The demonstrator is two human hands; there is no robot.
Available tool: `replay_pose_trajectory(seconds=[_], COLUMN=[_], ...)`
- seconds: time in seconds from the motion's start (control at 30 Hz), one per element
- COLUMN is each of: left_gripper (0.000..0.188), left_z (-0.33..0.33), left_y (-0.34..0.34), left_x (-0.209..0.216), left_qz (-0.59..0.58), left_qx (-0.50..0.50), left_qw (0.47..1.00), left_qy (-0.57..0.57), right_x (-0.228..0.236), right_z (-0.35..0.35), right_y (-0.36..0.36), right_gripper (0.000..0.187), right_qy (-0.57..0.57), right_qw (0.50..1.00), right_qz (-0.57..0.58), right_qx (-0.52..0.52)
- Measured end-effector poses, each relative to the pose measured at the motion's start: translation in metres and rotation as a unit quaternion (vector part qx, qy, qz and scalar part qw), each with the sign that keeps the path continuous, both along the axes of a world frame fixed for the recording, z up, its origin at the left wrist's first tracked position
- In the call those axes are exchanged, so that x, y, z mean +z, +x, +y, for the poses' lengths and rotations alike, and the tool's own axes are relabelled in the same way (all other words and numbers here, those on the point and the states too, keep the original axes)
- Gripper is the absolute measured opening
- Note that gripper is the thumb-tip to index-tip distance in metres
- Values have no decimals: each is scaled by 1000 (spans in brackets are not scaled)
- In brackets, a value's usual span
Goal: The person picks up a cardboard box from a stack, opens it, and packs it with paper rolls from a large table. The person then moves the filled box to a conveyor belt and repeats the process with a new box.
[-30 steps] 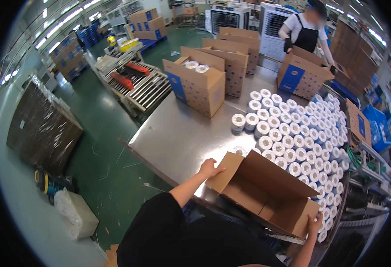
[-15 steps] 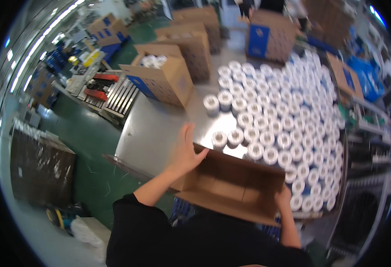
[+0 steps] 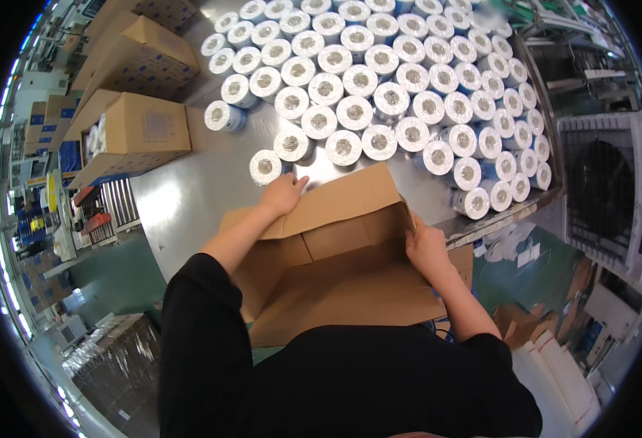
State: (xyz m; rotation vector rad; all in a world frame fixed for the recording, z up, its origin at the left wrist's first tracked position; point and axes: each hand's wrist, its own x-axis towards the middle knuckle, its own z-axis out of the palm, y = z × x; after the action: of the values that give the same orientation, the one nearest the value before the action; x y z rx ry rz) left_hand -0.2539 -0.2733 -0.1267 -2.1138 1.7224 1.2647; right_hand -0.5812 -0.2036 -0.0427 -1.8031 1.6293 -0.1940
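An open cardboard box [image 3: 343, 292] is tilted on its side against my body at the table's near edge, its inside facing me and holding nothing I can see. My right hand [image 3: 428, 252] is closed on the box's right edge, thumb on the inside. My left hand [image 3: 284, 193] reaches over the far flap, thumb apart from the fingers, close to the nearest white roll [image 3: 266, 166]; its fingertips are partly hidden. Many more upright white rolls [image 3: 354, 113] with blue-printed sides stand in a dense group beyond the box.
The metal table [image 3: 175, 204] carries the rolls, with a raised rim on the right. Cardboard boxes [image 3: 149, 128] line its left side, one with white rolls inside. A roller conveyor [image 3: 119, 204] lies left of them. A wrapped stack [image 3: 120, 365] stands on the green floor.
My view has swung down and to the right. The box has tipped, its opening turning more toward me. My left hand has moved from the box's left corner over its far flap.
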Motion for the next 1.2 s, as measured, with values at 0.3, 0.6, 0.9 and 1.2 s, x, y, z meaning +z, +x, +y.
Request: replay_pose_trajectory(seconds=[0.3,0.6,0.9,1.2], left_gripper=[87,71,23,22], left_z=[-43,-77,-92,53], left_y=[-2,45,142,75], left_x=[-83,-109,66,239], left_qz=[-226,-140,21,311], left_qx=[287,255,297,358], left_qw=[930,954,950,879], left_qy=[40,71,-93,-40], right_x=[-60,-165,-193,-60], right_z=[-130,-217,-223,-215], right_y=[-28,-49,-56,-98], right_gripper=[26,86,72,62], right_qy=[-49,-15,-88,-176], right_qw=[978,992,994,974], right_qz=[-90,119,64,-89], right_qx=[-180,-32,-26,-106])
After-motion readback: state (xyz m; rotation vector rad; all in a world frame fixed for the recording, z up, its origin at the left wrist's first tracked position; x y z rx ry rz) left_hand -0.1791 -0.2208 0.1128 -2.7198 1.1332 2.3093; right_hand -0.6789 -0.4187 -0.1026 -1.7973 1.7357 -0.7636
